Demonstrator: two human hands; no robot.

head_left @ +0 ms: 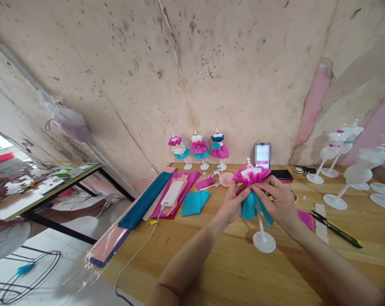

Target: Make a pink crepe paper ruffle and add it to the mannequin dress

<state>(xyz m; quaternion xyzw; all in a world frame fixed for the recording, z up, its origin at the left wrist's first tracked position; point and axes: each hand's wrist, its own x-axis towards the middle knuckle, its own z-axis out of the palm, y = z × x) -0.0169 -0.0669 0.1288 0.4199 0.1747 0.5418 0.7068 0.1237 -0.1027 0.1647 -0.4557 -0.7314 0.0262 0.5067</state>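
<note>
A small white dress-form mannequin (262, 241) stands on the wooden table in front of me, wearing a ruffled magenta crepe-paper top (252, 173) and a turquoise paper skirt (249, 208). My left hand (233, 202) is closed on the paper dress at its waist, thumb at the front. From the other side my right hand (277, 202) pinches the same waist area, fingertips close to the left thumb. Turquoise paper hangs below both hands. Exactly what lies between the fingertips is hidden.
Three dressed mannequins (199, 148) line the wall; several bare ones (336, 148) stand right. A phone (262, 154) leans upright behind. Scissors (337, 229) lie right, coloured paper sheets (192, 203) and a white power bank (172, 193) left. A cable (141, 248) crosses the table's left part.
</note>
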